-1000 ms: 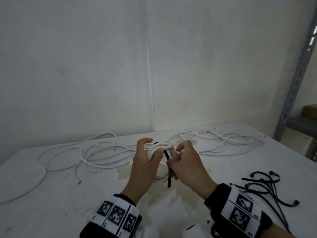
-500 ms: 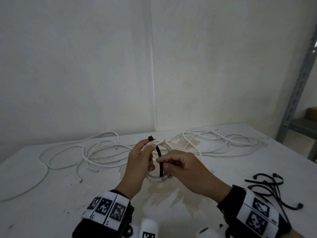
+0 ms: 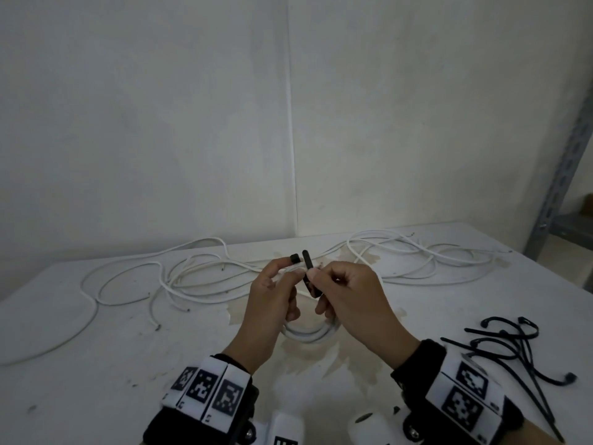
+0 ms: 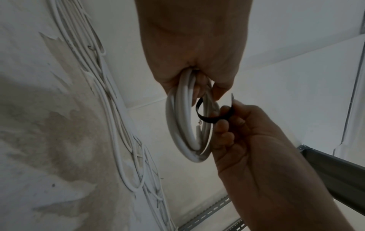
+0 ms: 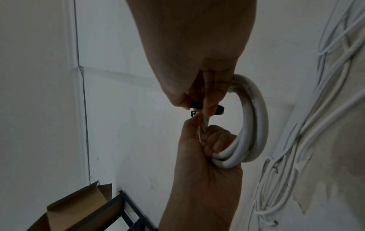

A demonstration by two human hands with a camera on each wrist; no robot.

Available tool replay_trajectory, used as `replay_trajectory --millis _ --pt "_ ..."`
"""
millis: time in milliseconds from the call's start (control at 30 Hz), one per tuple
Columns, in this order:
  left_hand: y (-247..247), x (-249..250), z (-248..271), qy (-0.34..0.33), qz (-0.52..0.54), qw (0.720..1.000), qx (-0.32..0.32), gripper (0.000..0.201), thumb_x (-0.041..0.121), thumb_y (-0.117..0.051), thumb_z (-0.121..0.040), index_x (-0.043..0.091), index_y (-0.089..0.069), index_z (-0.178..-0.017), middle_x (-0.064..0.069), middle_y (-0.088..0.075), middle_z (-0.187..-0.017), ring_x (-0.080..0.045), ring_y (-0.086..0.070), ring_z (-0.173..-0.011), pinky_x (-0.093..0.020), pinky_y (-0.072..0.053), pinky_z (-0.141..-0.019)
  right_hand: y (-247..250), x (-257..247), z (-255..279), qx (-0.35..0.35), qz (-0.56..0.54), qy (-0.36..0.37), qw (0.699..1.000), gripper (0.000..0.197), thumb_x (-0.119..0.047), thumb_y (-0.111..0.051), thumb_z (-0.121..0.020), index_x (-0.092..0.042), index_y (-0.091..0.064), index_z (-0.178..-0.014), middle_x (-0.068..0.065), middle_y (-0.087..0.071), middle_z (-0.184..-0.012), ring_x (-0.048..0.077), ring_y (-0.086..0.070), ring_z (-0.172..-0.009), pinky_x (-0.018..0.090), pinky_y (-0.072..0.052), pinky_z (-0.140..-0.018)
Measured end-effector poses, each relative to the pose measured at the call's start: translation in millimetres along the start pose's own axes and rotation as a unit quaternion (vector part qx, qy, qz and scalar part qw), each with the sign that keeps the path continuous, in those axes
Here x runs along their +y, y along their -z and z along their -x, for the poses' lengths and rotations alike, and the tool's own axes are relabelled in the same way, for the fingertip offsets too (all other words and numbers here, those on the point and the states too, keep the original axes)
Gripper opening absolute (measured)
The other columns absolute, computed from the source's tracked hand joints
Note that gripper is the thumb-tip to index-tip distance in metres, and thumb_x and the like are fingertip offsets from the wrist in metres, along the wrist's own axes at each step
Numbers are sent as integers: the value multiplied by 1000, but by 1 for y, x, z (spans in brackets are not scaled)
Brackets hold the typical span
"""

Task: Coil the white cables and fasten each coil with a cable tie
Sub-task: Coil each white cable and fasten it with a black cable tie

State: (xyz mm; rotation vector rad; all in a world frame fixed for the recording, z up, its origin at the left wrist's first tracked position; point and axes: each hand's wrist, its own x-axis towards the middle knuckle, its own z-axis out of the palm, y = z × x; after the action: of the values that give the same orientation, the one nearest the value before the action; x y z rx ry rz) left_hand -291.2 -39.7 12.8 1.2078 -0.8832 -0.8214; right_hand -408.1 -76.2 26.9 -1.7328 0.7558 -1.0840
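Note:
A small coil of white cable (image 3: 308, 336) hangs above the table between my hands. My left hand (image 3: 288, 272) grips its upper part, fingers curled round the strands (image 5: 233, 157). A black cable tie (image 3: 308, 268) loops around the coil's strands (image 4: 207, 119). The tie's head (image 3: 294, 259) sits at my left index fingertip, and its free tail stands upright just to the right of it. My right hand (image 3: 313, 279) pinches the tie's strap between thumb and forefinger (image 5: 197, 105). The top of the coil is hidden behind both hands.
Loose white cables (image 3: 192, 277) sprawl across the back of the white table (image 3: 96, 364), with more at the back right (image 3: 417, 252). Several black cable ties (image 3: 513, 342) lie at the right. A grey metal shelf post (image 3: 558, 175) stands at the right edge, and a cardboard box (image 5: 79, 207) sits on a shelf.
The tie's tail, which hung down through the coil, has been brought up by my right hand beside the tie's head. Both hands and the coil have risen slightly.

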Motion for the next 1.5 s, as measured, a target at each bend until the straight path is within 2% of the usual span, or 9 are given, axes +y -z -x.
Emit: replay_trajectory --millis 167,367,467,567,767,1067,1300,1400,1500 --pt "1 -1 1 3 17 1000 -3 9 13 -54 -90 14 -61 -95 9 -28 -42 -8 -25 -38 -20 -29 -41 1 2 -1 -14 57 7 998 29 -14 -61 -86 1 -63 -61 -6 -51 -39 1 -45 -33 7 -32 -42" --pt "1 -1 1 8 26 1000 -7 16 10 -46 -92 14 -62 -91 8 -26 -45 -8 -24 -40 -19 -27 -40 3 3 -3 -23 65 3 998 32 -17 -63 -85 -14 -59 -53 -6 -52 -40 2 -47 -38 9 -34 -44" --pt "0 0 1 17 42 999 -4 22 19 -41 -97 12 -56 -82 6 -26 -49 -7 -23 -40 -19 -24 -40 3 4 -2 -31 68 5 997 33 -19 -64 -85 -18 -58 -52 -5 -53 -43 2 -48 -40 11 -35 -46" --pt "-1 -2 1 3 29 1000 2 29 27 -43 -97 17 -54 -72 10 -26 -46 -7 -22 -41 -19 -24 -40 3 5 -1 -36 64 16 997 30 -19 -63 -85 -17 -59 -55 -7 -54 -46 0 -48 -40 11 -36 -47" --pt "0 -4 1 -7 20 1000 6 27 29 -43 -96 17 -58 -76 10 -26 -45 -7 -24 -41 -18 -26 -40 4 4 1 -51 49 15 997 25 -16 -62 -86 -11 -62 -62 -15 -54 -42 -2 -49 -40 7 -34 -46" --pt "0 -7 -1 -2 24 999 21 27 29 -43 -97 13 -61 -84 12 -28 -43 -6 -26 -38 -19 -28 -40 3 3 0 -53 64 1 997 27 -19 -61 -87 -14 -61 -60 -2 -54 -50 -2 -47 -39 6 -33 -46" --pt "0 -5 1 -13 9 1000 19 24 25 -44 -96 16 -61 -82 13 -31 -41 -4 -28 -39 -18 -30 -41 0 1 -2 -51 58 -12 997 29 -21 -61 -87 -14 -61 -59 -2 -55 -50 1 -48 -42 9 -36 -47" --pt "-1 -5 3 -25 -6 1000 12 23 24 -45 -95 18 -61 -79 11 -31 -43 -6 -28 -41 -19 -30 -42 -6 0 -6 -21 62 15 998 34 -21 -59 -88 -18 -56 -54 -10 -50 -45 4 -45 -44 15 -38 -50" --pt "1 -3 3 -31 2 999 20 25 25 -44 -96 18 -60 -78 12 -33 -42 -5 -29 -42 -19 -31 -42 -14 -1 -8 -10 77 47 996 34 -21 -61 -87 -24 -53 -54 -10 -49 -47 6 -44 -48 16 -37 -52"
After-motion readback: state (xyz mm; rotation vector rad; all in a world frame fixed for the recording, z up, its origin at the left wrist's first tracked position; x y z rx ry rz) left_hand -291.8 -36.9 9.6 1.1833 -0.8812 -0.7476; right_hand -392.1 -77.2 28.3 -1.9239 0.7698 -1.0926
